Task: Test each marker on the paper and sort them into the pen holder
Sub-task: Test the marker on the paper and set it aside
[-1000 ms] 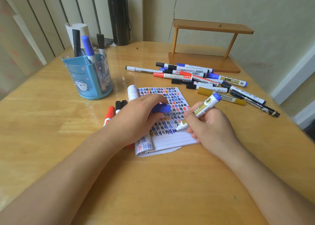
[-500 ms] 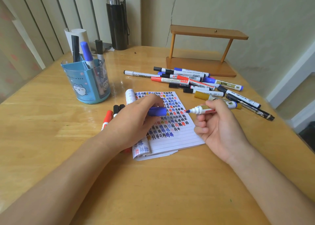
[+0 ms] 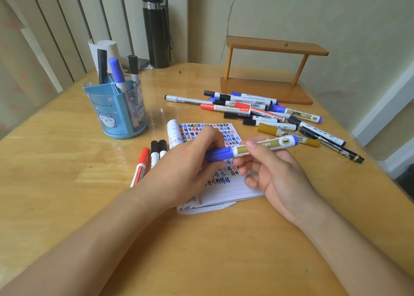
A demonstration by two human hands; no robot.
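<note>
blue cap (image 3: 218, 154) gripped in left hand (image 3: 188, 168), marker (image 3: 266, 145) pinched in right hand (image 3: 275, 174), the two joined above paper (image 3: 235, 188). pen holder (image 3: 114, 114) far left on worktop (image 3: 67, 183), three markers (image 3: 116, 71) inside.

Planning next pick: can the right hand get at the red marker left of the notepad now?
Probably not. The right hand grips the blue marker, and the left hand lies across the way to the red marker.

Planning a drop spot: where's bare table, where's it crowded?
Bare: table near edge, below the notepad; also the stretch left of the pen holder and red marker. Crowded: marker pile between notepad and wooden shelf; left hand and right hand over the notepad.
</note>
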